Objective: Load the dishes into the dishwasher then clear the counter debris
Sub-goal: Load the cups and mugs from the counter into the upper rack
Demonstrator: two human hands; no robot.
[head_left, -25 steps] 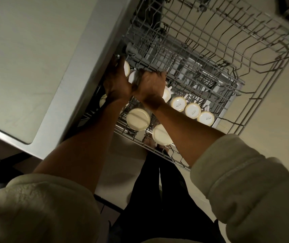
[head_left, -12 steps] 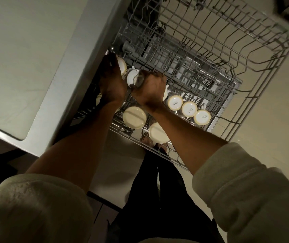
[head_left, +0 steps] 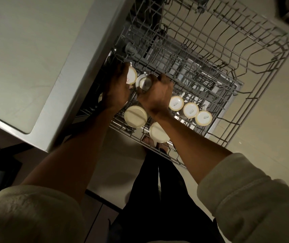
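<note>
The dishwasher's upper wire rack [head_left: 245, 55] is pulled out below me. Several cream cups stand upside down in it, among them one [head_left: 135, 116] near the front and a row of three with printed bases [head_left: 190, 110]. My left hand [head_left: 117, 90] reaches in at the rack's left side, with its fingers curled round a cream cup [head_left: 131, 75]. My right hand [head_left: 157, 97] is closed in a fist just to the right, gripping a shiny tumbler [head_left: 145, 83] whose round base faces me. The two hands almost touch.
A pale countertop [head_left: 34, 50] with a steel edge runs along the left, above the dishwasher opening. The rack's right half holds only bare tines. A lower rack shows through the wires. My dark-clothed legs and the beige floor [head_left: 271, 128] lie below.
The tumbler's base has come into sight between my hands, and both hands have shifted slightly in the rack's left part. The cups in the rack have stayed put.
</note>
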